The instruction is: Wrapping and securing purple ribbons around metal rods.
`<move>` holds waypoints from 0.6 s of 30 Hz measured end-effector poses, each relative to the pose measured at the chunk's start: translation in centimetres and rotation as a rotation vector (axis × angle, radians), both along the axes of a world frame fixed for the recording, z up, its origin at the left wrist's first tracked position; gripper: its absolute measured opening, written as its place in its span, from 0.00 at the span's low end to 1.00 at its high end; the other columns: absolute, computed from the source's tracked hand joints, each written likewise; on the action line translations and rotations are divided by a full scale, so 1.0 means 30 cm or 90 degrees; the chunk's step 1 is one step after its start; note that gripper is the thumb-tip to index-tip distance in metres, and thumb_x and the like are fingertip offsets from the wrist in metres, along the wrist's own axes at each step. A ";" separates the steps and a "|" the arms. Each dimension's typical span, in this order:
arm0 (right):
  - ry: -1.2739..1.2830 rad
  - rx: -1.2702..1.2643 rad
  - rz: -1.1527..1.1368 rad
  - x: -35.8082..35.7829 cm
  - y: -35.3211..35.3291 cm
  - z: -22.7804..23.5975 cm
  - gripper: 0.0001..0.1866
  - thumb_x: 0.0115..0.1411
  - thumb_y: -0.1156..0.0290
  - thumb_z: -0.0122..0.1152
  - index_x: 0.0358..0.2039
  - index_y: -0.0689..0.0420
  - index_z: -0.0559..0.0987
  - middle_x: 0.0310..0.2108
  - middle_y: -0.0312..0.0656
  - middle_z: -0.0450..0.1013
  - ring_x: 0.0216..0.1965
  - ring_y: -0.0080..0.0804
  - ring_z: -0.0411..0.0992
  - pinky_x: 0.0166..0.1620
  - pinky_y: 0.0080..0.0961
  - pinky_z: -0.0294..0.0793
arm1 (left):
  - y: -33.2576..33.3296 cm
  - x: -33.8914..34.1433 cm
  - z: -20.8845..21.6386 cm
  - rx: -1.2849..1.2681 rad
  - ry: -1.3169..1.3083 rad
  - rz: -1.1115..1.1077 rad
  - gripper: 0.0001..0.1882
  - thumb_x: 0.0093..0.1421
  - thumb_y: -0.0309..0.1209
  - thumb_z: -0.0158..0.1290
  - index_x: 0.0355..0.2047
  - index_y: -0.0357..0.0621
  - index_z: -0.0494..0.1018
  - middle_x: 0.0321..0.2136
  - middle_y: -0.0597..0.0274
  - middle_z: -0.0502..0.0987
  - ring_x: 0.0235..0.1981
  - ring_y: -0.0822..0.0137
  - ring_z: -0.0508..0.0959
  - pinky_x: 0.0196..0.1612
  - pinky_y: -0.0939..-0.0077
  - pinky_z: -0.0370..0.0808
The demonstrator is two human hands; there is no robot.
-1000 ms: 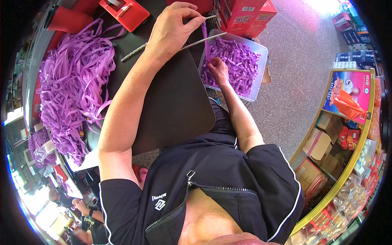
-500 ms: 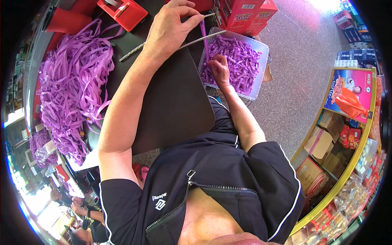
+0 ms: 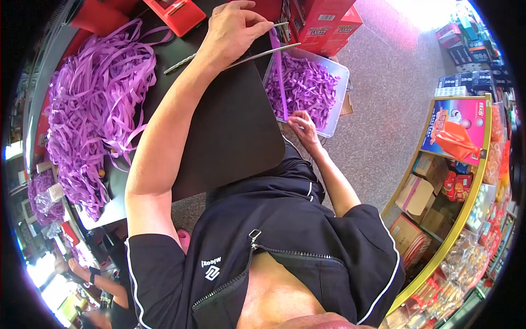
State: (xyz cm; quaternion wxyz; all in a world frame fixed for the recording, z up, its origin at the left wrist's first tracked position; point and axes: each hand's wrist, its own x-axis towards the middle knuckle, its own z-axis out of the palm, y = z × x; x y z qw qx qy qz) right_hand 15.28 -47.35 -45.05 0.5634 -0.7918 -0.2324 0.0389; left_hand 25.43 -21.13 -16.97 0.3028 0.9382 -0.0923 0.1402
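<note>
A strip of purple ribbon (image 3: pixel 280 82) runs nearly straight between my two hands. At its upper end my left hand (image 3: pixel 234 32) is closed, thumb and forefinger pinching it beside the tip of a thin metal rod (image 3: pixel 281 24). A second, longer metal rod (image 3: pixel 268 52), twisted at its left end, passes under my left wrist and sticks out past the table edge. My right hand (image 3: pixel 304 129) is closed at the ribbon's lower end, by the near rim of a clear plastic bin (image 3: pixel 341 90). Short folded purple ribbon pieces (image 3: pixel 312 82) fill the bin.
A large tangled heap of purple ribbon (image 3: pixel 98 93) lies on the left of the dark table (image 3: pixel 224 131). A red tape dispenser (image 3: pixel 181 16) sits at the back, red cartons (image 3: pixel 323 24) behind the bin. On the right stands a yellow-edged display case (image 3: pixel 466 219). Another person's arm (image 3: pixel 104 282) shows lower left.
My right hand has moved from over the bin toward me to its near rim, and a longer stretch of ribbon shows. My left hand stays by the rod tip. The view has shifted slightly.
</note>
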 end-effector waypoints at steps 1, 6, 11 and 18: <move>0.007 -0.006 0.016 -0.028 -0.017 0.044 0.08 0.54 0.70 0.64 0.35 0.58 0.80 0.37 0.43 0.70 0.42 0.37 0.70 0.45 0.30 0.69 | 0.004 0.000 -0.001 -0.001 -0.003 0.006 0.16 0.54 0.42 0.57 0.34 0.43 0.81 0.54 0.51 0.69 0.53 0.54 0.70 0.55 0.65 0.65; 0.030 -0.049 0.046 -0.120 -0.044 0.163 0.08 0.54 0.71 0.63 0.35 0.59 0.80 0.38 0.43 0.70 0.43 0.38 0.69 0.46 0.30 0.69 | 0.025 -0.009 0.005 -0.011 0.025 0.026 0.17 0.53 0.43 0.57 0.34 0.42 0.81 0.54 0.48 0.69 0.53 0.53 0.70 0.55 0.65 0.66; -0.039 -0.047 0.061 -0.153 -0.044 0.220 0.08 0.53 0.73 0.64 0.33 0.60 0.80 0.35 0.43 0.70 0.39 0.36 0.70 0.42 0.28 0.70 | 0.056 0.002 -0.006 0.009 0.022 -0.017 0.17 0.53 0.43 0.56 0.34 0.43 0.81 0.53 0.46 0.70 0.55 0.52 0.69 0.56 0.65 0.65; 0.068 -0.070 0.162 -0.247 -0.164 0.533 0.08 0.51 0.74 0.64 0.33 0.59 0.81 0.31 0.40 0.67 0.34 0.32 0.68 0.38 0.27 0.68 | 0.058 0.006 -0.038 0.030 0.012 0.021 0.15 0.54 0.42 0.55 0.35 0.47 0.81 0.52 0.47 0.71 0.56 0.52 0.68 0.59 0.63 0.61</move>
